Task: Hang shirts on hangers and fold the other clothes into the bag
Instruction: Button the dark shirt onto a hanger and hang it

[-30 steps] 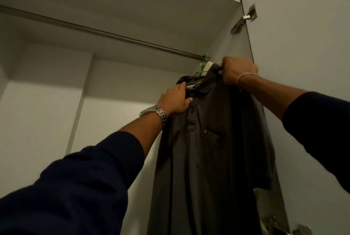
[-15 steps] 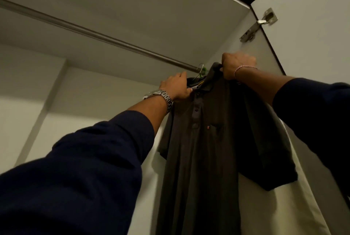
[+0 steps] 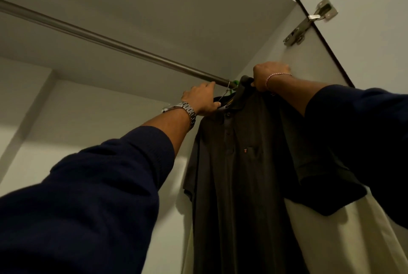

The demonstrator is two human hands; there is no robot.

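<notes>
two dark blue sleeves point(image 3: 88, 185) were seen nearest, raised into a wardrobe. a metal watch point(image 3: 187, 111) was worn on the left wrist and a thin bracelet point(image 3: 273, 77) on the right. a dark polo shirt point(image 3: 238, 174) was hung at the right end of the rail point(image 3: 110, 41), a pale garment point(image 3: 320, 240) behind it. its collar was gripped by the left hand point(image 3: 201, 100), its far shoulder clutched by the right hand point(image 3: 268, 75). a small red tab point(image 3: 245, 149) on the pocket and a collar label point(image 3: 227, 104) were too small to be read. a green hanger hook point(image 3: 234, 85) was caught on the rail. since half a second before, little was changed; the view was tipped slightly, a door hinge point(image 3: 309, 22) shown farther right.
</notes>
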